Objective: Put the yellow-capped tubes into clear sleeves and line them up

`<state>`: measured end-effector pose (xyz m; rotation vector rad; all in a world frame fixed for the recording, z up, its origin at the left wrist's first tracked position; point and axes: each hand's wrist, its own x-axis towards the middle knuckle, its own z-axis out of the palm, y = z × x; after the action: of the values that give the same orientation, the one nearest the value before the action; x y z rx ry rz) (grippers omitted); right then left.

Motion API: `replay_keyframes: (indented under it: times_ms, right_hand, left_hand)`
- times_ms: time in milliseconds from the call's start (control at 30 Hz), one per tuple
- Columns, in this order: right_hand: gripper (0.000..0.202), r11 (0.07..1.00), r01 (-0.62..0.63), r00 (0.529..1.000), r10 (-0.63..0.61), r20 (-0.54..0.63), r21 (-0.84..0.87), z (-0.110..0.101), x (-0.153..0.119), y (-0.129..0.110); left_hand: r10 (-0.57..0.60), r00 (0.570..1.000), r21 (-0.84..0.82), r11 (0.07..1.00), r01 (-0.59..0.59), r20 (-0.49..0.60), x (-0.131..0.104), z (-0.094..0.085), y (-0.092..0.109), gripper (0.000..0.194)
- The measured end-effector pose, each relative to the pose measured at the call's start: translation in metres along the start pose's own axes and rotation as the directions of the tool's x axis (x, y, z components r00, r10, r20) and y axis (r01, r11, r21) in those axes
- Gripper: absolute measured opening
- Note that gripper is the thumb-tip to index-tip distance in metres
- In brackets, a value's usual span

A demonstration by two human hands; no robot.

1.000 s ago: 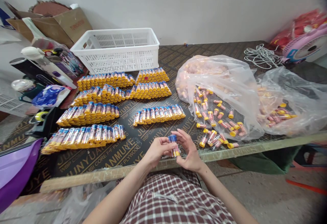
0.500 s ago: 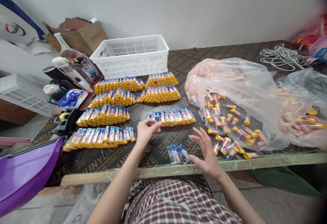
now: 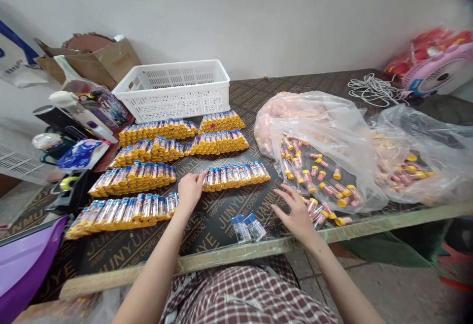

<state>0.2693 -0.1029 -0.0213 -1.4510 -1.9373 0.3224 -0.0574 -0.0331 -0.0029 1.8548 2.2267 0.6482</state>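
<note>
My left hand (image 3: 191, 191) is at the left end of a row of small tubes with blue tops and yellow caps (image 3: 236, 175). Its fingers are bent together against the end of that row; whether they grip a tube is hidden. My right hand (image 3: 294, 210) hovers over the dark table with fingers apart and nothing in it, just left of loose pink tubes with yellow caps (image 3: 325, 210). Two small clear packets with blue tops (image 3: 247, 228) lie side by side between my hands, near the table's front edge.
More stacked tube rows (image 3: 125, 210) fill the left. Behind them stands a white basket (image 3: 177, 99). An open plastic bag of tubes (image 3: 347, 131) lies right, with another bag (image 3: 424, 156) beyond. A black tape dispenser (image 3: 70, 191) and purple dustpan (image 3: 29, 265) are far left.
The camera view has shifted right. My left hand has moved from in front of the tube row to its left end. My right hand stays raised and open, a little farther from the packets.
</note>
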Motion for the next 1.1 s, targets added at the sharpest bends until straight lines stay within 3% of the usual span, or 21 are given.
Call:
replay_keyframes:
  times_ms: [67,167,233,333,433,533,600,667,767,833,933,1100]
  right_hand:
    - [0.033,0.979,0.007,1.000,-0.010,-0.018,-0.201,-0.002,0.008,0.023]
    - [0.025,0.882,0.004,0.996,0.039,0.080,-0.472,-0.005,0.019,0.050]
    - [0.018,0.835,0.018,0.988,0.069,0.138,-0.551,-0.007,0.026,0.061]
    - [0.008,0.835,0.053,0.981,0.059,0.185,-0.548,-0.009,0.033,0.067]
    - [0.007,0.851,0.105,0.973,0.019,0.230,-0.515,-0.011,0.039,0.066]
    - [0.011,0.911,0.104,0.979,-0.023,0.203,-0.398,-0.012,0.039,0.059]
    - [0.018,0.979,0.018,0.995,0.004,0.104,-0.204,-0.011,0.035,0.050]
    - [0.024,0.993,-0.109,0.994,0.109,0.013,0.041,-0.009,0.029,0.038]
    - [0.032,0.909,-0.244,0.968,0.252,0.022,0.339,-0.004,0.019,0.017]
    - [0.033,0.841,-0.279,0.958,0.277,0.075,0.463,-0.001,0.014,0.003]
    - [0.026,0.796,-0.299,0.953,0.276,0.124,0.527,0.001,0.008,-0.016]
    - [0.022,0.742,-0.288,0.951,0.293,0.094,0.605,0.002,0.002,-0.034]
  left_hand:
    - [0.024,0.996,-0.076,0.997,-0.031,-0.087,-0.011,-0.001,0.003,0.046]
    - [0.039,0.987,-0.260,0.962,-0.079,-0.157,-0.037,0.006,0.014,0.033]
    - [0.088,0.996,-0.332,0.940,-0.084,-0.003,-0.060,0.017,0.023,0.026]
    - [0.148,0.939,-0.298,0.953,-0.052,0.310,-0.091,0.036,0.034,0.017]
    - [0.134,0.917,-0.231,0.972,-0.048,0.374,-0.106,0.048,0.039,0.013]
    - [0.117,0.920,-0.228,0.973,-0.031,0.373,-0.107,0.051,0.040,0.009]
    - [0.116,0.919,-0.243,0.970,-0.022,0.377,-0.105,0.050,0.040,0.008]
    - [0.134,0.917,-0.254,0.966,-0.037,0.375,-0.105,0.049,0.041,0.010]
    - [0.163,0.922,-0.266,0.961,-0.068,0.352,-0.109,0.048,0.041,0.009]
    - [0.172,0.930,-0.275,0.958,-0.081,0.325,-0.111,0.047,0.041,0.008]
    - [0.166,0.941,-0.344,0.937,-0.058,0.294,-0.109,0.046,0.040,0.009]
    - [0.061,0.927,-0.480,0.867,0.135,0.370,-0.098,0.042,0.039,0.010]
